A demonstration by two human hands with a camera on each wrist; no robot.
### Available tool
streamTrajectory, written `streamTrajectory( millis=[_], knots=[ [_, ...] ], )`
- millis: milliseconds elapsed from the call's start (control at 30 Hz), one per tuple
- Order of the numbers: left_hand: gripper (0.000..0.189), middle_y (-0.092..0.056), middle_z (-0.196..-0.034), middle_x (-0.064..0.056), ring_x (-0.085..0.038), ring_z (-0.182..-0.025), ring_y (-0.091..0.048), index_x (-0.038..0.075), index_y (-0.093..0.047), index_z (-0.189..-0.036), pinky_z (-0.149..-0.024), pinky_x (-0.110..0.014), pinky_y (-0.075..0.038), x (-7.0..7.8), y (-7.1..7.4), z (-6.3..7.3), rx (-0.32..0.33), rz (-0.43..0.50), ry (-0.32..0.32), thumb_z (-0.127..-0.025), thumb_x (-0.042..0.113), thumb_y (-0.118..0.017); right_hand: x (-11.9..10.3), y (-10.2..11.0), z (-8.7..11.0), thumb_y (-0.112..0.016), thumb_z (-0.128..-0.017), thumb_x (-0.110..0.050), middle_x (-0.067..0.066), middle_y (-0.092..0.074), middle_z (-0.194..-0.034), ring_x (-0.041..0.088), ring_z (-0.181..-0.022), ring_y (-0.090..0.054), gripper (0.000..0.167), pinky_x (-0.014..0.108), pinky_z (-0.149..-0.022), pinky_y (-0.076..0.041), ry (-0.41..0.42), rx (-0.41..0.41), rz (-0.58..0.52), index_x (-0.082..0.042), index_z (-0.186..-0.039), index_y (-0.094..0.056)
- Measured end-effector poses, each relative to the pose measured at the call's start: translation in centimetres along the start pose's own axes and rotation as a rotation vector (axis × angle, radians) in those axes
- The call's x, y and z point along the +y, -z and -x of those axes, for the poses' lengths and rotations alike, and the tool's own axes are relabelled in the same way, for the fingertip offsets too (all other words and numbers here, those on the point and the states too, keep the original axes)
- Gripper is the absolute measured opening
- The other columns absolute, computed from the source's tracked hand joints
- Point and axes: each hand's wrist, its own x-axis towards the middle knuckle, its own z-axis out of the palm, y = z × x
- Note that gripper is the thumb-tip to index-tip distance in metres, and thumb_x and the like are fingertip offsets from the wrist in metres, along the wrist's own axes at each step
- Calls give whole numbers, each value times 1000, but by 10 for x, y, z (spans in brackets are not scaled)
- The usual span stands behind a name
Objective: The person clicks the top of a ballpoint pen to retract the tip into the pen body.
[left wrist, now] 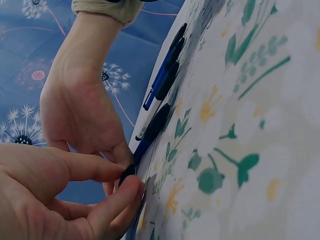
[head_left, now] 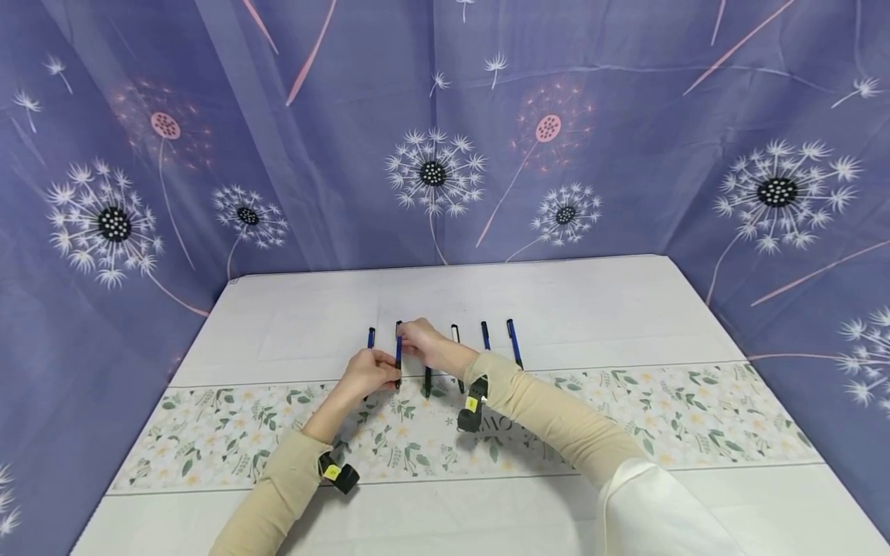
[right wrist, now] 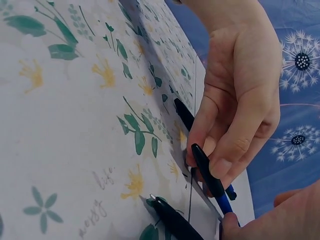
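My left hand (head_left: 368, 373) pinches the black grip end of a blue pen (head_left: 399, 354) between thumb and fingers. At the same pen's far end, my right hand (head_left: 424, 340) holds the blue barrel, its fingertips partly hidden. In the right wrist view the left hand (right wrist: 242, 110) and the pen's black tip (right wrist: 202, 160) show close up. Left of the held pen lies another blue pen (head_left: 371, 337), partly behind the left hand. A pen with a black grip (head_left: 427, 382) lies just to the right, its upper part covered by the right hand.
Further right lie a white pen (head_left: 455, 333) with a black grip and two blue pens (head_left: 485, 335), partly behind the right forearm. The pens form a row across the white tabletop (head_left: 570, 309) and its floral band (head_left: 660, 409). Purple dandelion curtains (head_left: 348, 154) enclose the table.
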Motion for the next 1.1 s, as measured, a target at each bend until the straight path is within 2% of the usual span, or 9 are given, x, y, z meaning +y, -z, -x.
streamTrajectory(
  millis=[100,200,233,333,467,667,833,967,1100],
  knots=[
    [29,-66,-101,-24,-25,-81,-70,-11,-58,-114,-76,-34,-61,0,0,0,-2,-16,-2,-89,1,-64,1,0,0,-46,-89,0,5,-44,-100,16,-82,-45,24,33,-93,-49,9,-1,1,6,-112,-51],
    [33,-67,-100,-23,-24,-78,-71,-8,-57,-117,-75,-34,-61,-1,0,1,6,-46,1,-88,3,-65,1,0,1,-46,-87,1,5,-42,-97,17,-80,-42,7,31,-87,-48,19,-3,8,-1,-94,-47],
    [34,-67,-100,-23,-24,-77,-70,-7,-56,-119,-75,-35,-61,-1,0,1,7,-63,-2,-88,3,-65,1,0,1,-45,-88,1,4,-41,-96,17,-79,-41,6,31,-86,-47,21,-4,9,-2,-92,-46],
    [39,-69,-98,-21,-21,-72,-70,-5,-54,-123,-74,-35,-60,-1,-1,2,16,-127,-16,-87,6,-67,2,0,2,-45,-88,1,5,-41,-97,17,-80,-40,12,33,-87,-48,23,-6,11,0,-100,-49],
    [42,-70,-93,-17,-19,-69,-69,-5,-53,-125,-74,-36,-59,0,-1,3,25,-225,-37,-87,9,-67,2,0,2,-45,-89,1,6,-43,-103,18,-84,-43,37,37,-97,-49,23,-7,8,8,-125,-49],
    [44,-72,-83,-11,-16,-68,-69,-6,-52,-125,-74,-35,-56,2,-3,4,29,-317,-47,-87,9,-67,2,0,1,-44,-90,0,8,-43,-104,17,-83,-42,39,38,-102,-48,18,-7,5,10,-128,-46],
    [41,-72,-81,-11,-15,-65,-67,-6,-53,-123,-66,-30,-53,3,-2,4,41,-343,-57,-87,7,-67,1,1,3,-43,-91,0,15,-46,-118,20,-94,-47,47,37,-105,-47,21,3,-24,11,-137,-40],
    [41,-71,-78,-10,-15,-64,-66,-5,-54,-123,-62,-28,-51,2,-1,5,41,-355,-64,-87,7,-67,2,1,4,-44,-93,-2,11,-50,-104,16,-87,-52,44,34,-102,-50,11,7,-25,11,-136,-41],
    [42,-70,-75,-9,-15,-63,-65,-5,-54,-124,-62,-29,-51,2,-1,5,45,-366,-81,-86,7,-67,4,3,5,-45,-95,-4,5,-52,-88,10,-73,-55,40,26,-90,-56,0,-1,-13,10,-133,-45]
  ],
)
